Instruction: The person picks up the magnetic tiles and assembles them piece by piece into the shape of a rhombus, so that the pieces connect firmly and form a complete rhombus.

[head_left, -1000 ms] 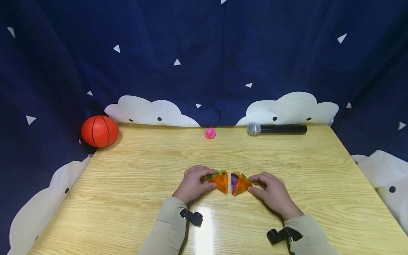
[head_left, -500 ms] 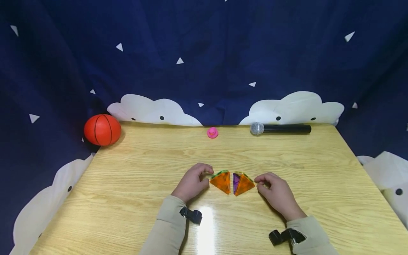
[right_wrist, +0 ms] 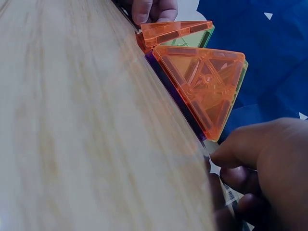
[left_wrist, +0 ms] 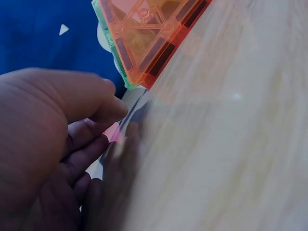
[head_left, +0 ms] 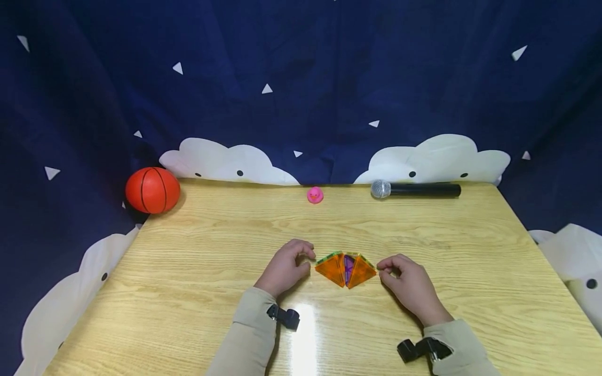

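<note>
Two small pyramids of see-through magnetic tiles stand side by side on the wooden table [head_left: 226,250] in the head view. The left pyramid [head_left: 331,268] shows orange and green triangles. Orange, yellow and purple triangles make up the right pyramid [head_left: 362,271], also plain in the right wrist view [right_wrist: 204,84]. Their near corners meet or almost meet. My left hand [head_left: 285,267] rests just left of the left pyramid, fingers loosely bent and holding nothing. On the other side my right hand [head_left: 410,284] lies close to the right pyramid, loosely curled, with nothing in it.
At the table's back edge sit a pink rubber duck [head_left: 315,195] and a black microphone [head_left: 423,190] with a silver head. A red ball [head_left: 152,190] with black lines is at the back left corner. Behind hangs a dark blue curtain [head_left: 301,94] with white shapes.
Both hands have let go of the pyramids and drawn slightly apart from them. The left pyramid has shifted right, narrowing the gap to the right one. The head view has moved slightly.
</note>
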### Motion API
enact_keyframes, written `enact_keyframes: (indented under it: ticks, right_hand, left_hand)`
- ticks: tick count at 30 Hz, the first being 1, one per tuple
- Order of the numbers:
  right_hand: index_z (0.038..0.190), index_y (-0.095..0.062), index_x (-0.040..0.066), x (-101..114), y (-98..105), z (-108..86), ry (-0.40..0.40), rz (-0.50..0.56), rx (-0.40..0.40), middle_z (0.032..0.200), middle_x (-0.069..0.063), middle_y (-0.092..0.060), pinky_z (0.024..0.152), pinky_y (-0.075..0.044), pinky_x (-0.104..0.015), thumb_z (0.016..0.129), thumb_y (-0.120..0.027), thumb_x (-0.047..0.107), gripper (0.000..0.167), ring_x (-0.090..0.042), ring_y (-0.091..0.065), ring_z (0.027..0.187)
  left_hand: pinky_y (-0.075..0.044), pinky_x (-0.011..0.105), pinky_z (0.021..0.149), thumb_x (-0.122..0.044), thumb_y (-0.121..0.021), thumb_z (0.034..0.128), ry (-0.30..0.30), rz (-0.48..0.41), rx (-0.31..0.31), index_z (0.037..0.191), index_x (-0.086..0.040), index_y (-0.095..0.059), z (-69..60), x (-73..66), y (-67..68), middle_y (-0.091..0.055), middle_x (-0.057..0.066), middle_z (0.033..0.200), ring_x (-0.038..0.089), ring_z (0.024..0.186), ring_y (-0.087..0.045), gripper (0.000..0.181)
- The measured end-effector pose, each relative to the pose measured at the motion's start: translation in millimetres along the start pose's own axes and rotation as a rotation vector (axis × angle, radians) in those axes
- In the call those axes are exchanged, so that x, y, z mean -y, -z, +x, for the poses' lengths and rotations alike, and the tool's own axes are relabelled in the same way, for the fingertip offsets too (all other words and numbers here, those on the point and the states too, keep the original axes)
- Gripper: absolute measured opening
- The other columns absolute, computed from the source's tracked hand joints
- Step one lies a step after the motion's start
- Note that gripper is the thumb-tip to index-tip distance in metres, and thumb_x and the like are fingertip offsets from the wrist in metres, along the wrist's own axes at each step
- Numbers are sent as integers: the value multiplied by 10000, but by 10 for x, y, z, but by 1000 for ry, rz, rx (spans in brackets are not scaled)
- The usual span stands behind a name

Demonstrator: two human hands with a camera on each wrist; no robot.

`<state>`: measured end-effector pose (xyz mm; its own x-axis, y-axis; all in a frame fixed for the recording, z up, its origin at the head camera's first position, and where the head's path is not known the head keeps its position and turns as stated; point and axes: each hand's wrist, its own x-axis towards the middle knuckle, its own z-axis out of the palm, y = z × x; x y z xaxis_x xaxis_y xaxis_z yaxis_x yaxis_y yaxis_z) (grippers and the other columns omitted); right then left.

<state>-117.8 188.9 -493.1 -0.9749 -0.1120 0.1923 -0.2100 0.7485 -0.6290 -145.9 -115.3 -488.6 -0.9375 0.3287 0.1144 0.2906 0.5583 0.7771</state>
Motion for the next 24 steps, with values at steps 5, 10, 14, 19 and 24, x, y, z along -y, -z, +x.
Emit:
enact_keyframes:
  ticks: [5, 10, 14, 19, 24]
  right_hand:
    - [947, -737, 149, 23, 14, -2, 13, -8, 16, 831, 91, -597, 680, -422, -288, 868, -744, 109, 89, -105, -506, 736]
    - [937, -754, 162, 30, 26, 8, 10, -20, 42, 827, 99, -599, 682, -423, -292, 878, -769, 144, 64, -100, -514, 739]
    - [929, -765, 167, 31, 34, 6, 9, -13, 56, 820, 95, -597, 656, -411, -279, 881, -777, 161, 49, -98, -505, 729]
    - [926, -769, 171, 28, 29, 6, 12, -7, 53, 810, 95, -595, 646, -409, -269, 877, -779, 145, 57, -96, -498, 716]
    - [924, -765, 179, 19, 20, 1, 22, 5, 46, 816, 99, -604, 657, -423, -269, 879, -776, 132, 65, -89, -511, 722]
  left_hand:
    - [-410, 494, 1067, -71, -713, 837, -8, 39, -14, 947, -134, -686, -14, -26, 7, -505, 124, 1441, 354, 1332, -467, 130]
    - [-362, 517, 1105, -133, -778, 852, 0, 79, -16, 873, -167, -713, -9, -30, 0, -455, 149, 1495, 381, 1385, -401, 76]
    - [-354, 515, 1111, -136, -781, 854, 7, 89, -4, 850, -183, -727, -3, -26, -9, -455, 132, 1500, 377, 1398, -380, 72]
    - [-340, 516, 1120, -130, -774, 861, 14, 85, -3, 845, -178, -732, -3, -39, -10, -455, 121, 1503, 374, 1409, -361, 67]
    - [-322, 510, 1131, -128, -772, 864, 21, 83, -10, 850, -178, -732, -10, -51, -11, -468, 111, 1496, 361, 1411, -360, 66]
